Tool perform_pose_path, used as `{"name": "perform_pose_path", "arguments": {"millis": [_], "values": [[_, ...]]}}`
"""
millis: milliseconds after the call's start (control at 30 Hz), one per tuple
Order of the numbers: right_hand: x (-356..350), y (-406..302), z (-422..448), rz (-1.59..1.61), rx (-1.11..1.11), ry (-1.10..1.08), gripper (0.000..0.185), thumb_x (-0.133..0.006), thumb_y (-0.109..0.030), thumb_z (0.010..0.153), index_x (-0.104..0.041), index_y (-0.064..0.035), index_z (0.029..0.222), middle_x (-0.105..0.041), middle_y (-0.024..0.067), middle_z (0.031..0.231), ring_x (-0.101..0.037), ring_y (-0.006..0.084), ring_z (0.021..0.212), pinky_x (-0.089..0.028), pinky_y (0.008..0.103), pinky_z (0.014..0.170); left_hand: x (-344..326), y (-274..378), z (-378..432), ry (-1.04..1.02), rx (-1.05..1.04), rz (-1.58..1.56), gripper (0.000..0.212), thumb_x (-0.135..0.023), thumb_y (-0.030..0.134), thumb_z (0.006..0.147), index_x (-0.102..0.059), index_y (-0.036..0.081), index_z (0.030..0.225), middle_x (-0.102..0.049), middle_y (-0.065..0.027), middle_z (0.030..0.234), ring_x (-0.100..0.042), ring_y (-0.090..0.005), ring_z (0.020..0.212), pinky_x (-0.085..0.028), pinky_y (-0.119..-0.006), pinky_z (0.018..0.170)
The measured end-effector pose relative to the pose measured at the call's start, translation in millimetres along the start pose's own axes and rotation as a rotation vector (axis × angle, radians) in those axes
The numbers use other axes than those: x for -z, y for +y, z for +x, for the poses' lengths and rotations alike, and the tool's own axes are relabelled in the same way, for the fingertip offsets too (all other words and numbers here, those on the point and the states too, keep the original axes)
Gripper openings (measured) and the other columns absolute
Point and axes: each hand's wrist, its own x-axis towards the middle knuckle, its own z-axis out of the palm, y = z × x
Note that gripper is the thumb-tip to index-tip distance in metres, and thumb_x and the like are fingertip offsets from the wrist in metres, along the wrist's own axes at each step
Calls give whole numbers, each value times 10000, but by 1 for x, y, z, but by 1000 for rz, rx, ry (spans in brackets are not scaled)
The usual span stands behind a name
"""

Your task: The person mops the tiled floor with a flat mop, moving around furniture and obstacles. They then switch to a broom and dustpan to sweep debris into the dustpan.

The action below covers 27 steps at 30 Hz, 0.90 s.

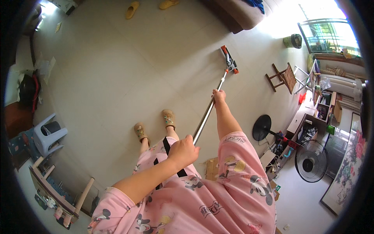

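A mop with a long metal pole (206,115) slants across the tiled floor away from my body. My left hand (184,150) is closed around the pole's near end, in front of my pink printed clothing. Farther along the pole, my right hand (219,96) grips it, with that arm stretched forward. The orange and grey mop head (229,60) lies on the floor beyond my right hand, near the corner of a brown sofa. Below the pole, to the left, my feet stand in tan clogs (169,118).
A wooden folding stool (282,77), a waste bin (292,41) and a standing fan (310,161) are on the right. The brown sofa (245,14) is at the top, with yellow slippers (132,10) farther left. A plastic stool (49,134) stands at left.
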Motion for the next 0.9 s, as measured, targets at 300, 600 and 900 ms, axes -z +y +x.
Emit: {"name": "perform_pose_path", "arguments": {"millis": [300, 600, 900], "values": [[4, 5, 5, -185, 19, -53, 195, -546, -185, 732, -484, -10, 789, -502, 93, 596, -549, 198, 528, -457, 320, 476, 1, 5, -9, -29, 102, -80, 368, -592, 275, 692, -458, -36, 836, -553, -232, 734, -539, -391, 728, -422, -443, 650], [-90, 58, -197, -754, 158, -291, 383, -443, -343, 772, -451, -1, 945, -530, 230, 947, -519, 363, 899, -412, 414, 776, 55, -106, -169, 108, 307, -221, 250, -593, 220, 705, -492, 11, 800, -553, -127, 674, -543, -223, 612, -427, -331, 564], [-197, 134, -455, -867, 219, -677, 524, -383, -359, 796, -312, 106, 1027, -548, 275, 848, -558, 363, 804, -460, 402, 696, 97, -191, -395, 447, 656, -296, 218, -563, 180, 721, -471, -4, 652, -396, -24, 522, -349, -87, 518, -318, -265, 458]]}}
